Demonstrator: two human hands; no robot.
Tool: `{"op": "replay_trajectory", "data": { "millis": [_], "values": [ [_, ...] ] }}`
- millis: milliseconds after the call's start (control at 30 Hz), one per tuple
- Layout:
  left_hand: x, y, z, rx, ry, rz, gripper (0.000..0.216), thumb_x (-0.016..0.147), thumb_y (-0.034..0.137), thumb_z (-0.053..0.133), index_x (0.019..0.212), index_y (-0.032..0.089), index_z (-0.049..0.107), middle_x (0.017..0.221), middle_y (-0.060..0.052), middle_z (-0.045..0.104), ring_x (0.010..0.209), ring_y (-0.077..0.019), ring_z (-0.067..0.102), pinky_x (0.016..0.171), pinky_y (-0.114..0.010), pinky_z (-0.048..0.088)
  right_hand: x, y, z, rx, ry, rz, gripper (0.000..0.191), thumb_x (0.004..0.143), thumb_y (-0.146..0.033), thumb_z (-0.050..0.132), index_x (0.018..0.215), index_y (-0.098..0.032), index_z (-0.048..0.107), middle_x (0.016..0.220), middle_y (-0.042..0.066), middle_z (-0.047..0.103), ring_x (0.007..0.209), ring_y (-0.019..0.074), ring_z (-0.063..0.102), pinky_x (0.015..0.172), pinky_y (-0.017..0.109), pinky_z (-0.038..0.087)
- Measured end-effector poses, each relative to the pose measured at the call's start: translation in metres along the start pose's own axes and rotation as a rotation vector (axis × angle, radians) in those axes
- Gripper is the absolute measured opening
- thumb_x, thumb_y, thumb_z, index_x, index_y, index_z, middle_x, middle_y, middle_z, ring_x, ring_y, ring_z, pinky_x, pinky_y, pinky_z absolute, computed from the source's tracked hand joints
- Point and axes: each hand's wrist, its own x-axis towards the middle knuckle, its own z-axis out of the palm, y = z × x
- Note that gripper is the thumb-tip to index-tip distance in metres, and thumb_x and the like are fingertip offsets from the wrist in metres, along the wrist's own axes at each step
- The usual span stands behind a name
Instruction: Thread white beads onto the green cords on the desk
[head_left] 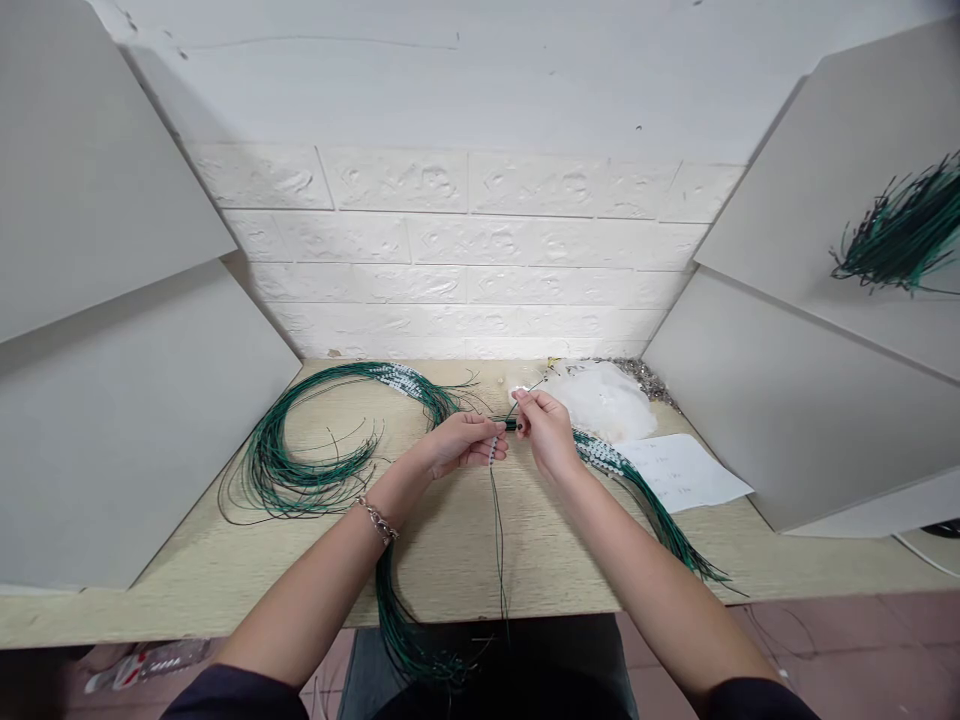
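At the centre of the frame, the left hand (pixel 461 443) and the right hand (pixel 546 428) both pinch one thin green cord (pixel 498 520) above the desk (pixel 450 540), beside a green cord bundle (pixel 300 470).

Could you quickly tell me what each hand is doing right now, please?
Left hand: closed, pinching a thin green wire that hangs down over the table edge.
Right hand: closed, pinching what looks like the same wire's upper end.

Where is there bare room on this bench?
The table is bare at its front left corner, below the green wire coil, and front right, between the paper sheet and the edge. It is crowded around the left hand, right hand and white bag.
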Motion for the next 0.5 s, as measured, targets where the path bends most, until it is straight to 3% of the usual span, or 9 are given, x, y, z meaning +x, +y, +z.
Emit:
{"op": "replay_trajectory", "data": {
  "millis": [200,333,500],
  "values": [
    [-0.002,-0.002,0.004,-0.052,-0.043,-0.006,0.024,0.071,0.034,0.060,0.075,0.010,0.062,0.070,-0.008,0.062,0.062,-0.0112,0.057,0.056,-0.020,0.043,0.003,-0.005,-0.002,0.104,0.022,0.017,0.028,0.064,-0.041,0.062,0.060,-0.016,0.048,0.050,-0.005,0.046,0.038,0.0049,0.037,0.035,0.019,0.031],
    [-0.003,-0.005,0.006,-0.104,-0.118,-0.060,0.035,0.076,0.042,0.051,0.089,0.011,0.062,0.065,-0.008,0.060,0.062,-0.0140,0.058,0.056,-0.023,0.044,0.005,-0.016,-0.007,0.265,0.090,-0.005,0.028,0.062,-0.038,0.065,0.066,-0.016,0.048,0.058,-0.003,0.056,0.042,0.0050,0.047,0.040,0.017,0.041],
    [-0.006,-0.002,0.010,-0.170,-0.171,-0.075,0.029,0.078,0.035,0.050,0.087,0.010,0.062,0.047,0.005,0.034,0.042,-0.0064,0.043,0.046,-0.020,0.040,0.016,-0.034,-0.020,0.389,0.229,-0.082,0.022,0.065,-0.030,0.065,0.069,-0.015,0.048,0.067,0.002,0.062,0.060,0.0089,0.060,0.054,0.017,0.049]
  ]
}}
